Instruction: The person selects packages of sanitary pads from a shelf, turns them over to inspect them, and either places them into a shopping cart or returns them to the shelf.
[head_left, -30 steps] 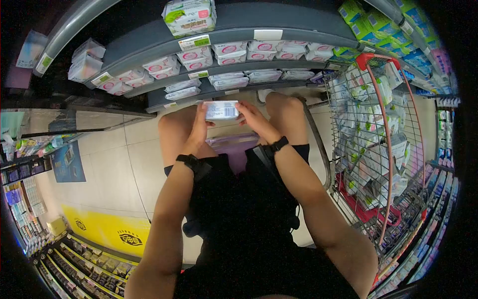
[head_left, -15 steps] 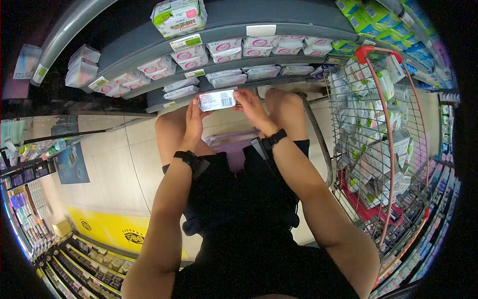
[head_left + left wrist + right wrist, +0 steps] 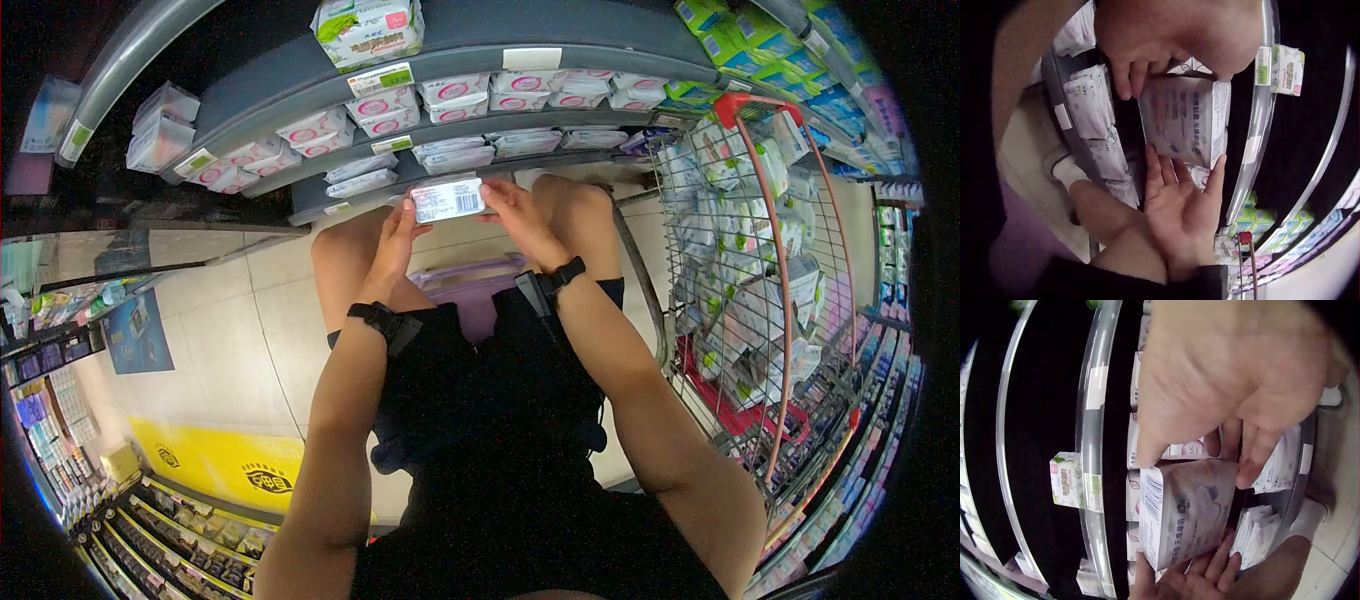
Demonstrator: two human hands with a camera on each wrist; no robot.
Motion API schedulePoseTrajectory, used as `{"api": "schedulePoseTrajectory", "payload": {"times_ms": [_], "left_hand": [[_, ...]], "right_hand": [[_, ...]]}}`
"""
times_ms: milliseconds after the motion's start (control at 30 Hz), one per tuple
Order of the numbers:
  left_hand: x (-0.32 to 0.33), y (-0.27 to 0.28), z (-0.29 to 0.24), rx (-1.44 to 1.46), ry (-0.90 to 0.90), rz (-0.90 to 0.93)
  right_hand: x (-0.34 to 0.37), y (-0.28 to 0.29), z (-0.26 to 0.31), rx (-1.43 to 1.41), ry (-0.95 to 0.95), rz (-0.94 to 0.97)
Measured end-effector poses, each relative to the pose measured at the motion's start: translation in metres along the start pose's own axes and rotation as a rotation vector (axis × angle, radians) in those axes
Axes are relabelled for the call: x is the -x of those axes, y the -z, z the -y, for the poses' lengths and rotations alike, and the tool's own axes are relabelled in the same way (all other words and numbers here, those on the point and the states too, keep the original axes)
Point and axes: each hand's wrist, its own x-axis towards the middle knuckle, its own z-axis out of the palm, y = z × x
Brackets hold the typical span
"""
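A white package (image 3: 448, 199) with a barcode on one side is held in front of the lower shelves. My left hand (image 3: 397, 240) grips one end, and my right hand (image 3: 520, 222) grips the other. In the left wrist view the package (image 3: 1182, 115) lies between the near hand (image 3: 1179, 31) and the far hand (image 3: 1182, 209), fingers along its broad printed face. The right wrist view shows the same package (image 3: 1194, 503), its barcode side by the thumbs, with the right hand (image 3: 1229, 369) above and the left hand (image 3: 1188, 581) below.
Shelves (image 3: 450, 62) with rows of white packs (image 3: 455, 90) stand ahead. A shopping cart (image 3: 770, 250) full of packages is at the right. Tiled floor (image 3: 220, 330) and a yellow floor sign (image 3: 215, 450) lie at the left, with more shelving at both sides.
Since a second ago the package has tilted so its barcode side shows more clearly. It shifted left, then slightly back right, with both hands still on it.
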Motion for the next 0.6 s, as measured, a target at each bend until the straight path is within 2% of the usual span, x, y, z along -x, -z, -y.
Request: {"api": "schedulePoseTrajectory", "payload": {"times_ms": [467,600], "left_hand": [[0.007,0.007,-0.004,-0.336,0.008,0.057],[0.009,0.001,-0.009,-0.349,0.033,0.008]], "right_hand": [[-0.001,0.007,0.0,0.079,-0.017,0.008],[0.002,0.002,0.007,0.102,-0.009,-0.077]]}}
